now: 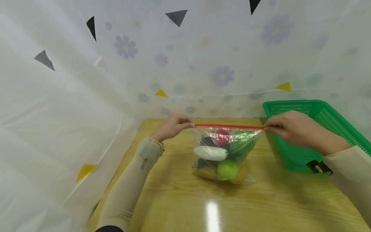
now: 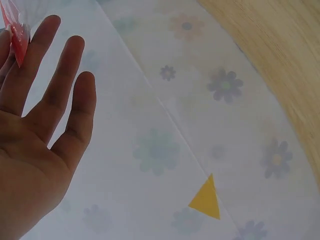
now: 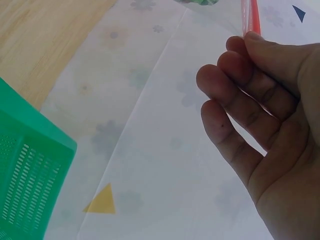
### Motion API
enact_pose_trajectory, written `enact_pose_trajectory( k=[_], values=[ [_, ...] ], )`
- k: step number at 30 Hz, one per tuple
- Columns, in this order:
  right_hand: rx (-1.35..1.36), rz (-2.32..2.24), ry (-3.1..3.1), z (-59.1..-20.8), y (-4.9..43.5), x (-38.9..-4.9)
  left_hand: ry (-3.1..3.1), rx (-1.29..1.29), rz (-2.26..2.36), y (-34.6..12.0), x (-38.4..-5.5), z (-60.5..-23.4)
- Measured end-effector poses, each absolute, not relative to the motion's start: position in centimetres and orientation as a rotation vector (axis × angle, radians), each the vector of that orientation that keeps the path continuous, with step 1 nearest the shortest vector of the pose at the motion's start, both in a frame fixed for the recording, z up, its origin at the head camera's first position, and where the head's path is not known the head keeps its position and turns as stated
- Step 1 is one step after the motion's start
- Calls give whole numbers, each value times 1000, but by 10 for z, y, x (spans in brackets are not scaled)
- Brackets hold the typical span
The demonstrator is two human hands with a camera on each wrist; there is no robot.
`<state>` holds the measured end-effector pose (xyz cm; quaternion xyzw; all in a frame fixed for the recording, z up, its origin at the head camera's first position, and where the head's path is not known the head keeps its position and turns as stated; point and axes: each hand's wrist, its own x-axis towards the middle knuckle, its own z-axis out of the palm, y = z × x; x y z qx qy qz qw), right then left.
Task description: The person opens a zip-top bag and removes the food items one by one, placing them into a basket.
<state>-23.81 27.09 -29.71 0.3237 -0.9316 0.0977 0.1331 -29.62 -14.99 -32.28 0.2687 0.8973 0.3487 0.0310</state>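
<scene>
A clear zip bag with a red strip along its top hangs upright between my two hands over the wooden table. At the strip's left end, my left hand pinches the corner with thumb and forefinger; its other fingers spread loosely in the left wrist view. My right hand pinches the opposite end, its remaining fingers loosely bent. Through the plastic show a long white vegetable, a light green round fruit, a red round piece, an orange piece and dark green leafy shapes.
A green plastic basket with slotted walls stands on the table at the right, partly behind my right forearm. White sheeting with flower prints and coloured triangles rises behind the wooden table and along its left side.
</scene>
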Motion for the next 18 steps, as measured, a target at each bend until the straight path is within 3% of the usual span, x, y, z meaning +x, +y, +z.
enact_pose_trajectory(
  k=[18],
  values=[
    [928, 291, -2679, -302, 281, -230, 2593, 793, 1330, -147, -299, -329]
  ],
)
